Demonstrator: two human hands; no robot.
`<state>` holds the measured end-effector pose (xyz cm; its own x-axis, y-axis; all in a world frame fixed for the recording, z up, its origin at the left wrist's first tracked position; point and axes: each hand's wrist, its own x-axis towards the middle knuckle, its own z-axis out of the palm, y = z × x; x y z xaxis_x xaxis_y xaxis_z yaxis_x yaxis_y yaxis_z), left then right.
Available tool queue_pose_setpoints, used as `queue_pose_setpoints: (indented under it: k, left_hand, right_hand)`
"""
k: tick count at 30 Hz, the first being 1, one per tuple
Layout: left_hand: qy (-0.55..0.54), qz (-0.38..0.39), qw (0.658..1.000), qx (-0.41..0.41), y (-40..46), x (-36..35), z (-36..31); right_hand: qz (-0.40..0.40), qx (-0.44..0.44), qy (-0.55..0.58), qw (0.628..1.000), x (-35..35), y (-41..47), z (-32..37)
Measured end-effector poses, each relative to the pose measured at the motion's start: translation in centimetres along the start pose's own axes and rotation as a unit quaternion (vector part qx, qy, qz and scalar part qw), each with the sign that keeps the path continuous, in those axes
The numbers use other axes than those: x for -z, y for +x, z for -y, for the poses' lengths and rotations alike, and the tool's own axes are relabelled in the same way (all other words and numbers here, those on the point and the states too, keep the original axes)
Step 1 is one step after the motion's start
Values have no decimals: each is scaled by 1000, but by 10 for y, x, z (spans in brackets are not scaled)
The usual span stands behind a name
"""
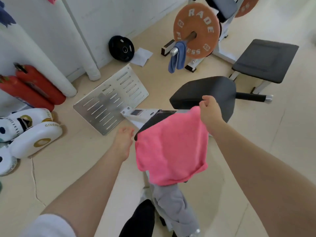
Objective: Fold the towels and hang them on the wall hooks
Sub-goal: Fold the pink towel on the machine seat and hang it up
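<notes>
A pink towel (171,147) hangs in the air in front of me, pinched at its upper right corner by my right hand (209,110). My left hand (124,142) is just left of the towel's left edge, fingers loosely apart, holding nothing. A grey towel (176,207) lies draped over the bench frame below the pink one. A blue towel (177,56) hangs on the end of the barbell. No wall hooks are in view.
A black padded seat (205,91) and a second bench pad (265,60) stand ahead. An orange weight plate (196,29), a black plate (121,48), a slotted metal footplate (111,100), red extinguishers (32,88) and white inflatables (34,134) crowd the floor at left.
</notes>
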<state>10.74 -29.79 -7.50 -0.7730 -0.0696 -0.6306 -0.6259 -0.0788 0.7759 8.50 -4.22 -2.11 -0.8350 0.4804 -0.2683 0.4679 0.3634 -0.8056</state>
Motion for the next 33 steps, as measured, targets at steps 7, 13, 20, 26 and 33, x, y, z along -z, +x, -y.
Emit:
queue_pose_setpoints:
  k: [7, 13, 20, 26, 33]
  left_hand:
    - [122, 26, 981, 146, -23, -3, 95]
    - [-52, 71, 995, 54, -60, -29, 124]
    - [57, -21, 998, -16, -93, -48, 150]
    - [-68, -24, 997, -18, -106, -47, 140]
    - [-244, 31, 969, 22, -136, -50, 112]
  right_hand:
    - [-6, -70, -55, 996, 7, -42, -108]
    - [231, -53, -7, 971, 22, -72, -159]
    - [297, 128, -299, 898, 27, -79, -196]
    - [195, 181, -247, 932, 41, -88, -191]
    - [111, 74, 35, 990, 69, -118, -141]
